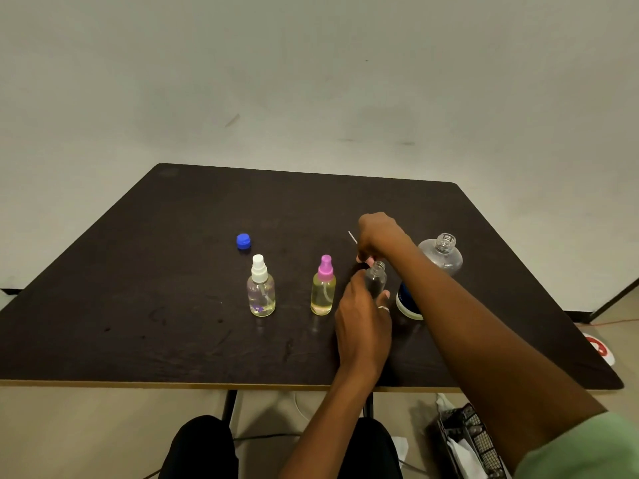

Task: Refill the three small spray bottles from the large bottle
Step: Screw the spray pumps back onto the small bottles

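The left hand (363,323) has its grip curled round the third small spray bottle (376,279), uncapped and clear, steadying it at three o'clock of the pink-topped bottle (323,286). The right hand (378,236) pinches what looks like its pump, dip tube (352,236) pointing to eleven o'clock, leaving the neck free for pouring. The open large bottle (441,257) waits at two o'clock on the worktop (138,271).

Loose cap (243,241) behind the leftmost spray bottle (261,288); large bottle (442,261) rightmost on table (138,271).
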